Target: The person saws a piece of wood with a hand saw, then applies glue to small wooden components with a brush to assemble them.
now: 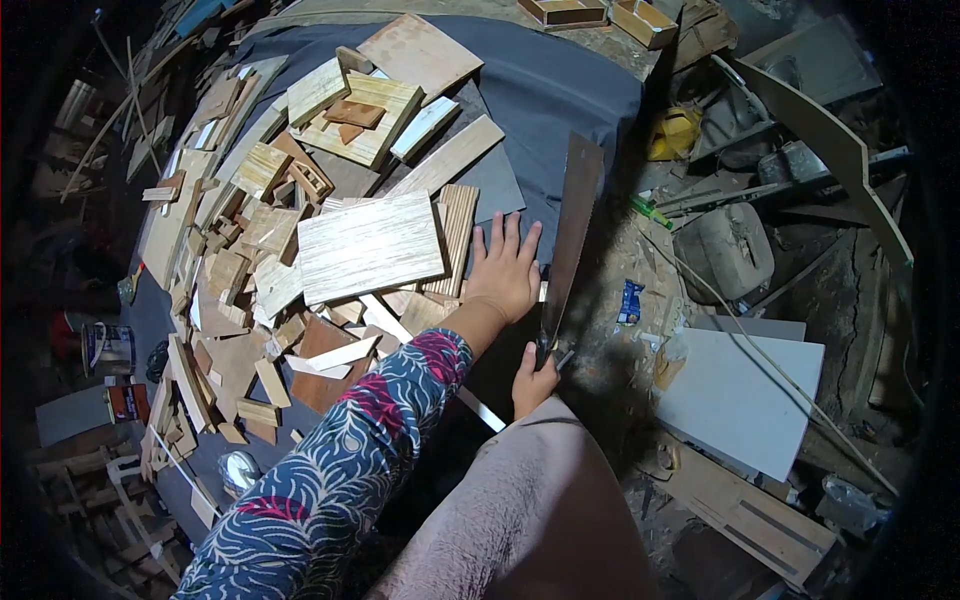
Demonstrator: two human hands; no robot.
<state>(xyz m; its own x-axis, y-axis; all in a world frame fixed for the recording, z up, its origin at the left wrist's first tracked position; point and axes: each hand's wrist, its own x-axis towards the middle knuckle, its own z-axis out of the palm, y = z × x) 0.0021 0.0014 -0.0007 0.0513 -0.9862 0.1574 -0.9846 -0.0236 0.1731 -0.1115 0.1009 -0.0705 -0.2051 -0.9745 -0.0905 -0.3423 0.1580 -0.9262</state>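
Note:
My left hand lies palm down with its fingers spread, at the right edge of the cloth-covered table, just right of a ribbed wooden piece. Below and to the right, my right hand is closed around the handle of a hand saw. The saw's broad dark blade points up and away from me, along the table's edge. A pale rectangular board rests on the wood pile, left of my left hand. What lies directly under my left palm is hidden.
Many wood offcuts cover the table's left and middle. On the floor at the right are a white panel, a slotted board, a blue packet and a thin bent rod. A clear jar stands near the lower left edge.

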